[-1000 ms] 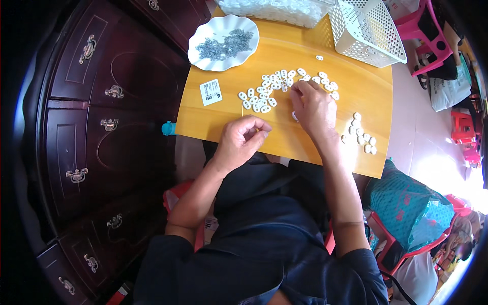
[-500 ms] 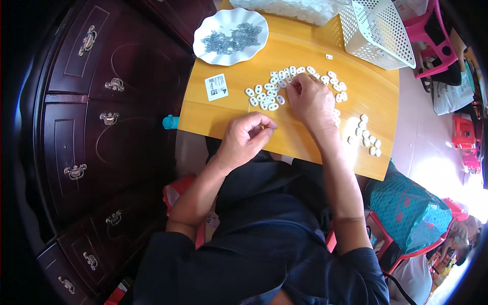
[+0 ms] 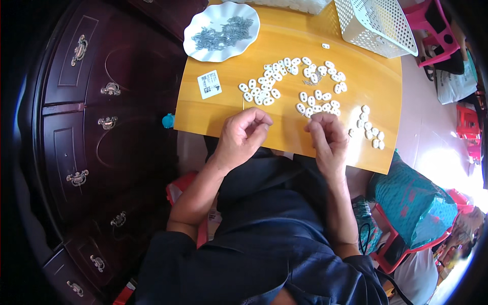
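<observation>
My left hand (image 3: 243,136) is over the table's front edge, thumb and fingertips pinched together; anything between them is too small to make out. My right hand (image 3: 330,142) stands to the right of it, also pinched, and what it may hold is not clear. Just beyond it lies a group of small white oval pieces with two dark holes each (image 3: 318,96). Another cluster of these white pieces (image 3: 262,93) spreads ahead of my left hand. A little heap of thin grey metal pieces (image 3: 308,81) lies among the white pieces farther back.
A wavy-rimmed white plate (image 3: 191,51) with many thin grey metal pieces stands at the table's far left. Near it lies a printed white card (image 3: 209,85). A white perforated basket (image 3: 351,31) is at the far right. More white pieces (image 3: 368,133) lie on the right.
My right hand has drawn back from the far white pieces toward the front edge, uncovering the metal heap. My left hand stays pinched in nearly the same place.
</observation>
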Demonstrator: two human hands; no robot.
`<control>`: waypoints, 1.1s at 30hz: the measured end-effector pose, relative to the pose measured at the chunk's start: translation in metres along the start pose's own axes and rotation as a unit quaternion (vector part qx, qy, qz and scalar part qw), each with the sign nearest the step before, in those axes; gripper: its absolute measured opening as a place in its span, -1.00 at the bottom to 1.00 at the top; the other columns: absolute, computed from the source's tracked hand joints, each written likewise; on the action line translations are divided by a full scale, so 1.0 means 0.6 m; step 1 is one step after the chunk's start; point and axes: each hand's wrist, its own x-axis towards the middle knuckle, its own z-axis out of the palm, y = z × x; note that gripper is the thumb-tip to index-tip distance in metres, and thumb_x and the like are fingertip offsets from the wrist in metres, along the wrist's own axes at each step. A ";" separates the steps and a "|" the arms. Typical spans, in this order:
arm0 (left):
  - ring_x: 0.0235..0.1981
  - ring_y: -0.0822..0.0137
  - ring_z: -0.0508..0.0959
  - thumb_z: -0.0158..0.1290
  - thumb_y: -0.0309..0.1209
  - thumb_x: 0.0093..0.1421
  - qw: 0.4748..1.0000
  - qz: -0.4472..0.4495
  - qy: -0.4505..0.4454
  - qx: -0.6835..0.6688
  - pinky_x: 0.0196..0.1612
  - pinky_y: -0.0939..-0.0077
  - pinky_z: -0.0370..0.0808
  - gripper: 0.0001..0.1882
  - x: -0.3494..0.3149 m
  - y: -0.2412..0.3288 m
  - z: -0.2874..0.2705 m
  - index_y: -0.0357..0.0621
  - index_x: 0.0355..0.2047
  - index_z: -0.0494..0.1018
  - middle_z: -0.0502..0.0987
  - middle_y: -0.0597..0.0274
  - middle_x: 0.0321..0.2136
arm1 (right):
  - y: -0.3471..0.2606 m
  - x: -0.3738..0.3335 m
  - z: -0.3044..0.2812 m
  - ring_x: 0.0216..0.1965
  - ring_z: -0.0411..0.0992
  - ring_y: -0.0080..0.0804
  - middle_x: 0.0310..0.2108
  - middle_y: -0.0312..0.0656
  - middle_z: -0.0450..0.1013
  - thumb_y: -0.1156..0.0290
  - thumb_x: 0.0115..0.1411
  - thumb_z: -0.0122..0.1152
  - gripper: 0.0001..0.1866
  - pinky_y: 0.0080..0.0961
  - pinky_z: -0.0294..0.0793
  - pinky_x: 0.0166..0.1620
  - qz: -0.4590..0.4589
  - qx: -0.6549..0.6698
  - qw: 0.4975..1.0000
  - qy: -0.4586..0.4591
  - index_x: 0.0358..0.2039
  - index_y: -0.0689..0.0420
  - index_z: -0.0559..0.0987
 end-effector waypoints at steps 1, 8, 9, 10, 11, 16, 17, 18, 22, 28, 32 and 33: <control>-0.47 0.65 0.51 0.09 -0.68 0.27 1.000 -0.001 -0.004 0.003 -0.41 0.70 0.44 -0.92 0.000 0.000 0.003 -0.32 -0.25 0.52 0.58 0.33 -0.44 | -0.002 -0.013 -0.007 -0.34 0.52 -0.70 -0.35 -0.36 0.61 0.55 0.37 0.23 -0.86 -0.72 0.48 -0.26 0.046 0.032 0.998 -0.021 -0.08 0.22 0.58; -0.37 0.63 0.56 0.10 -0.69 0.29 0.999 0.007 -0.046 0.008 -0.28 0.71 0.50 -0.88 0.003 0.010 0.025 -0.34 -0.19 0.57 0.61 0.32 -0.37 | 0.011 -0.026 -0.021 -0.32 0.53 -0.69 -0.27 -0.30 0.63 0.53 0.36 0.28 -0.82 -0.75 0.51 -0.25 0.126 0.231 0.963 -0.050 -0.05 0.21 0.58; -0.38 0.61 0.59 0.13 -0.67 0.28 0.999 0.019 -0.038 -0.001 -0.30 0.69 0.52 -0.92 0.003 0.017 0.029 -0.34 -0.23 0.57 0.63 0.30 -0.39 | 0.014 -0.025 -0.024 -0.32 0.53 -0.69 -0.27 -0.30 0.63 0.53 0.36 0.28 -0.82 -0.75 0.51 -0.25 0.126 0.235 0.963 -0.042 -0.05 0.21 0.58; -0.38 0.61 0.59 0.13 -0.67 0.28 0.999 0.019 -0.049 0.000 -0.30 0.69 0.52 -0.92 0.002 0.024 0.031 -0.34 -0.23 0.57 0.63 0.30 -0.39 | 0.018 -0.025 -0.028 -0.37 0.51 -0.71 -0.29 -0.29 0.63 0.52 0.36 0.28 -0.84 -0.74 0.50 -0.30 0.136 0.251 0.956 -0.059 -0.07 0.20 0.58; -0.36 0.59 0.56 0.09 -0.69 0.29 0.998 0.012 -0.063 0.009 -0.27 0.70 0.50 -0.89 0.000 0.032 0.031 -0.35 -0.21 0.57 0.61 0.29 -0.35 | 0.019 -0.026 -0.031 -0.43 0.49 -0.72 -0.32 -0.29 0.63 0.51 0.37 0.27 -0.86 -0.74 0.49 -0.36 0.146 0.268 0.949 -0.076 -0.09 0.18 0.58; -0.36 0.57 0.50 0.06 -0.72 0.31 0.992 0.053 -0.088 0.067 -0.24 0.68 0.46 -0.89 0.011 0.042 0.051 -0.36 -0.22 0.57 0.57 0.27 -0.29 | 0.017 -0.035 -0.040 -0.50 0.42 -0.78 -0.34 -0.31 0.64 0.37 0.45 0.19 -0.90 -0.78 0.43 -0.43 0.141 0.270 0.951 -0.045 -0.13 0.11 0.54; -0.39 0.55 0.52 0.08 -0.71 0.28 0.991 0.074 -0.080 0.081 -0.28 0.67 0.47 -0.89 0.012 0.039 0.056 -0.33 -0.24 0.57 0.57 0.26 -0.32 | 0.011 -0.035 -0.038 -0.51 0.41 -0.78 -0.33 -0.31 0.64 0.34 0.46 0.16 -0.89 -0.79 0.42 -0.43 0.142 0.274 0.950 -0.048 -0.13 0.10 0.52; -0.42 0.54 0.54 0.10 -0.70 0.26 0.988 0.095 -0.071 0.095 -0.32 0.65 0.48 -0.89 0.014 0.037 0.060 -0.29 -0.26 0.57 0.58 0.26 -0.35 | 0.008 -0.036 -0.034 -0.51 0.41 -0.79 -0.32 -0.31 0.64 0.31 0.48 0.13 -0.87 -0.80 0.40 -0.43 0.143 0.278 0.948 -0.052 -0.13 0.09 0.50; -0.39 0.57 0.54 0.09 -0.70 0.27 0.991 0.090 -0.065 0.070 -0.29 0.68 0.49 -0.88 0.007 0.036 0.084 -0.29 -0.23 0.56 0.57 0.30 -0.34 | 0.005 -0.040 -0.027 -0.52 0.38 -0.77 -0.30 -0.33 0.62 0.30 0.49 0.11 -0.86 -0.80 0.37 -0.41 0.140 0.305 0.938 -0.083 -0.13 0.09 0.48; -0.32 0.65 0.53 0.09 -0.71 0.28 0.997 0.025 -0.035 -0.060 -0.24 0.73 0.51 -0.78 0.001 0.048 0.115 -0.28 -0.09 0.50 0.55 0.36 -0.31 | 0.012 -0.044 -0.021 -0.49 0.31 -0.77 -0.32 -0.42 0.53 0.37 0.44 0.20 -0.87 -0.80 0.28 -0.40 0.146 0.384 0.910 -0.055 -0.12 0.13 0.57; -0.32 0.63 0.54 0.10 -0.72 0.25 0.998 0.055 -0.020 -0.017 -0.22 0.72 0.51 -0.75 0.004 0.046 0.131 -0.28 -0.07 0.50 0.55 0.35 -0.32 | 0.006 -0.044 -0.017 -0.46 0.32 -0.78 -0.35 -0.44 0.50 0.40 0.42 0.21 -0.87 -0.79 0.29 -0.39 0.133 0.390 0.910 -0.045 -0.11 0.16 0.59; -0.32 0.63 0.54 0.10 -0.71 0.25 0.997 0.070 -0.013 0.003 -0.21 0.72 0.52 -0.75 0.006 0.045 0.133 -0.28 -0.07 0.50 0.55 0.35 -0.32 | 0.006 -0.043 -0.019 -0.45 0.33 -0.78 -0.34 -0.44 0.50 0.43 0.41 0.22 -0.88 -0.78 0.31 -0.38 0.141 0.387 0.910 -0.042 -0.11 0.17 0.59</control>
